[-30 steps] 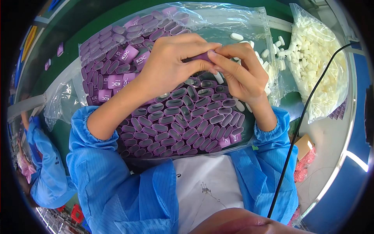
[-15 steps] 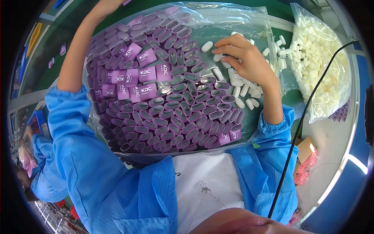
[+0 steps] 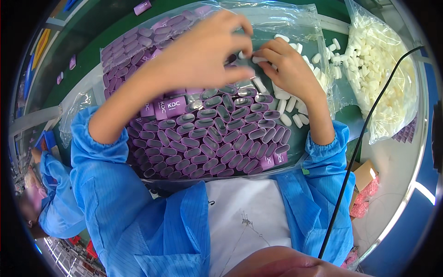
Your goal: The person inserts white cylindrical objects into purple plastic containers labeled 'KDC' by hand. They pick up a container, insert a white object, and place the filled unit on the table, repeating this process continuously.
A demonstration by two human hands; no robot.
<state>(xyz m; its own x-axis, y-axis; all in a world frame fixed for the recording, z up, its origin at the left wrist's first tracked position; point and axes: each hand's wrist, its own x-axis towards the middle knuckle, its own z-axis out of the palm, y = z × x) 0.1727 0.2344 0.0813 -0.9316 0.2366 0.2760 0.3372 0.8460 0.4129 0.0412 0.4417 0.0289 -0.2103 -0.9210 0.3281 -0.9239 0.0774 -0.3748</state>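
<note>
While my left hand (image 3: pixel 203 55) hovers half-curled and empty, my right hand's (image 3: pixel 288 69) grip pinches a white cap (image 3: pixel 259 59), its length pointing to nine o'clock.

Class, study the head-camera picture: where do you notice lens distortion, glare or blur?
Head view: fisheye bends the table edge toward a dark rim; glare shines on the clear plastic bag of purple sleeves; the left hand looms large and slightly soft, the right hand sharper.

a black cable (image 3: pixel 369 124), a cardboard box (image 3: pixel 364 174) (pink bits, perhaps parts, beside it).
</note>
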